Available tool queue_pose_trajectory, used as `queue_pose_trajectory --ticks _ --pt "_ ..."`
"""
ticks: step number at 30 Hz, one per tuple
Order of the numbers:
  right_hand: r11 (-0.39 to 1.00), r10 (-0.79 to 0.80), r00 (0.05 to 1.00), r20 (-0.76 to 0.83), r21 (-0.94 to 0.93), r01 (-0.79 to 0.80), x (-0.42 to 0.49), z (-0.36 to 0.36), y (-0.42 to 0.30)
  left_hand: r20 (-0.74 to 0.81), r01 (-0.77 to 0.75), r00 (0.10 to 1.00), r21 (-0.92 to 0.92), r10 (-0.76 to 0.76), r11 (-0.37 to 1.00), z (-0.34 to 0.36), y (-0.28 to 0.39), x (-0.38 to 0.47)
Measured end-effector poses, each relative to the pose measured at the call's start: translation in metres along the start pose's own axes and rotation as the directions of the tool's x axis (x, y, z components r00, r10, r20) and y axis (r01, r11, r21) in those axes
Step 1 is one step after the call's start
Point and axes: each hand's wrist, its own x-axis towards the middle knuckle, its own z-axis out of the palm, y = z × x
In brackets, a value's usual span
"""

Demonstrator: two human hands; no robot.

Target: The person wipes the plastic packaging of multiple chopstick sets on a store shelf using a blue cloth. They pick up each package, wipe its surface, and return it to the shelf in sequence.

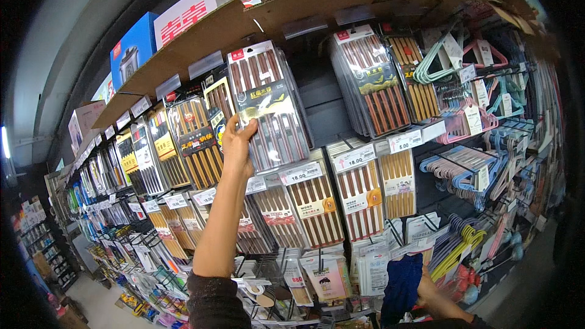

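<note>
My left hand [238, 144] is raised to the rack and grips the lower left side of a blister pack of dark wooden chopsticks [269, 109]. The thumb lies across the pack's front; the other fingers are partly hidden at its edge. More clear packs show just behind it on the right, and the whole group tilts slightly. Low at the right, my right hand [427, 290] holds a bunched dark blue cloth [401, 288], which covers part of the fingers. A dark gap in the rack [322, 100] separates the gripped pack from another stack of chopstick packs [372, 82].
Price-tag strips [354, 157] run along the hook fronts. Below hang more chopstick packs [315, 210] and small bagged goods [325, 276]. Clothes hangers [461, 164] jut out at the right. A cardboard ledge [183, 52] overhangs the rack, with boxes [187, 16] on top.
</note>
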Motion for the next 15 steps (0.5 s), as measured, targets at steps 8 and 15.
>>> queue_pose_trajectory --ticks 8,15 --pt "0.995 -0.102 0.995 0.008 -0.007 0.102 0.016 -0.044 0.021 0.014 0.053 0.999 -0.029 -0.052 0.998 0.005 -0.014 0.023" --pt "0.989 -0.142 0.990 -0.001 0.042 0.142 0.014 -0.051 0.023 0.072 0.141 0.988 -0.018 -0.139 0.990 0.008 0.010 0.020"
